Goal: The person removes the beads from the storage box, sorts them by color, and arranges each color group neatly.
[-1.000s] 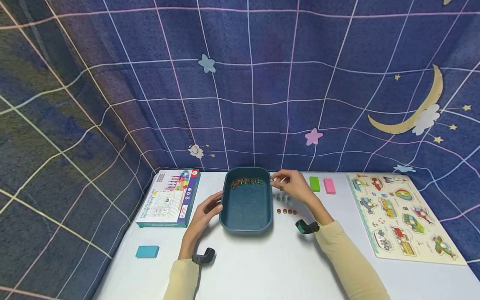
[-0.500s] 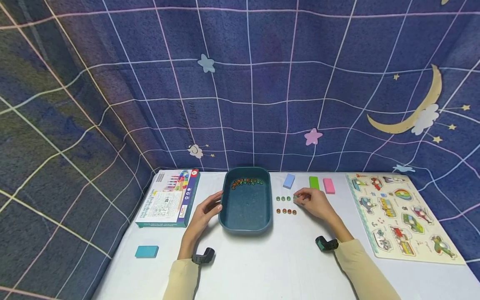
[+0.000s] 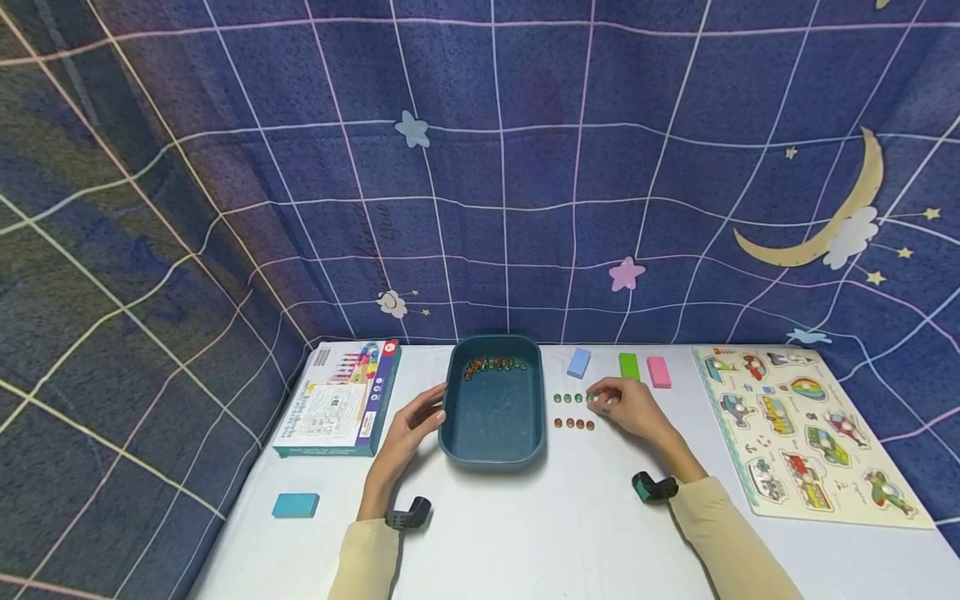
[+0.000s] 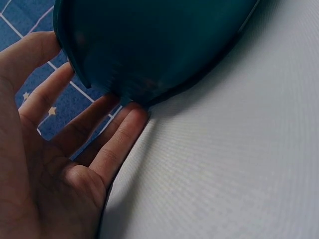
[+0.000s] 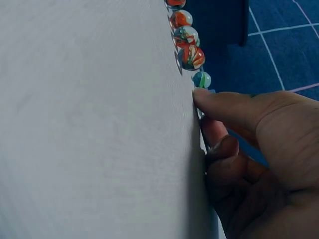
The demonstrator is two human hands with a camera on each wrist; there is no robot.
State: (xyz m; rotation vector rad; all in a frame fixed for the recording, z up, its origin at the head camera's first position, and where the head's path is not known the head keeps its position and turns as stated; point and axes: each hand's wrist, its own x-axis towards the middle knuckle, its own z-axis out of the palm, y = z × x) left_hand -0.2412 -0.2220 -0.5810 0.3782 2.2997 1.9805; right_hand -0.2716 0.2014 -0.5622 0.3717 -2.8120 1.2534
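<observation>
Backdrop: a dark blue cloth with a pale grid, stars and a crescent moon hangs behind and to the left of a white table (image 3: 525, 533).
Tray: a dark teal tray (image 3: 492, 421) sits at the table's middle, with a row of marbles (image 3: 495, 364) along its far inner edge, at 12 o'clock inside it.
Left hand: the left hand (image 3: 411, 427) lies at 9 o'clock of the tray, fingers straight and relaxed, their tips against the tray's outer wall; the left wrist view shows them (image 4: 117, 142) touching its lower edge.
Right hand: the right hand (image 3: 626, 406) rests on the table at 3 o'clock of the tray, fingertips at the right end of the green marble row (image 3: 573, 398).
Grip: thumb and forefinger seem to pinch the end marble, but it is mostly hidden in the wrist view, so the hold cannot be told for certain.
Red marbles: a row of red marbles (image 3: 573, 424) lies just at 6 o'clock of the green row.
Blocks: light blue block (image 3: 578, 362), green block (image 3: 628, 366) and pink block (image 3: 658, 372) lie at 12 o'clock of the right hand.
Far right: a wooden vehicle puzzle (image 3: 806, 433).
Far left: a game box (image 3: 339, 398); a teal block (image 3: 295, 505) lies at its 6 o'clock.
</observation>
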